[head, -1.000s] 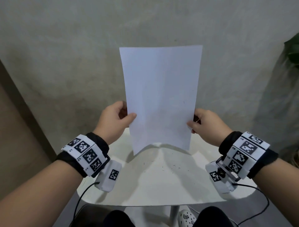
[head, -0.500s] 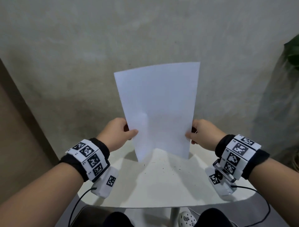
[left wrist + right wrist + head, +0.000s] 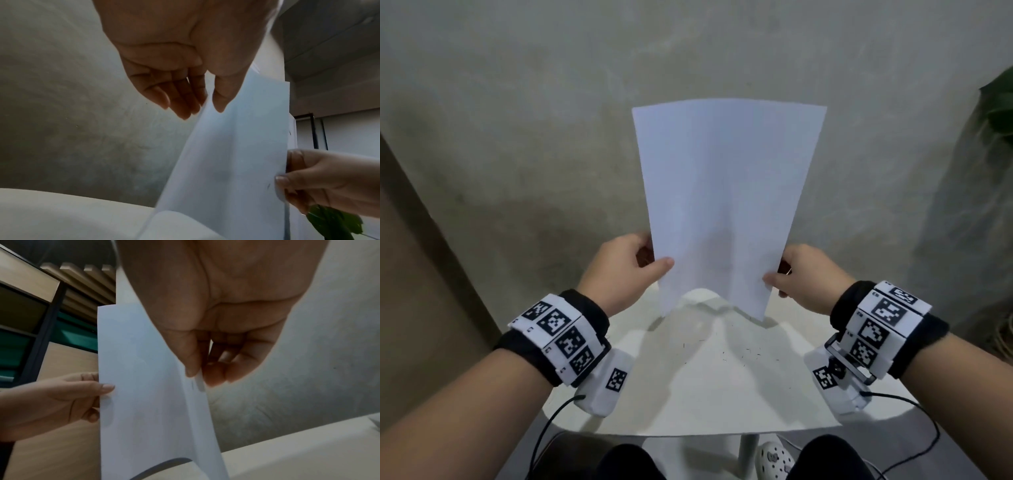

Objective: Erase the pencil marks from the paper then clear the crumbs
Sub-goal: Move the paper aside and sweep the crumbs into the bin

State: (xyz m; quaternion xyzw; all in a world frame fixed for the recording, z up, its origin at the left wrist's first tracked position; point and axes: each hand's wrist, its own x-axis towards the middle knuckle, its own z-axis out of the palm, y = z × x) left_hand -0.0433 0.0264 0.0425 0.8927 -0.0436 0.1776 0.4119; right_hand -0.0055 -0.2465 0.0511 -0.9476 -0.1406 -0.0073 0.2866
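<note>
I am holding the paper upright at centre frame above the white bench, left hand and right hand each pinching a lower edge, shedding crumbs, which likely need sweeping off next.

No readable text, number or brand shows in any view. The white wristbands on both forearms and the small white camera housings under them carry only square black-and-white coded markers, not letters. The white sheet of paper bears no words, only faint grey smudging too dim to make out
</note>
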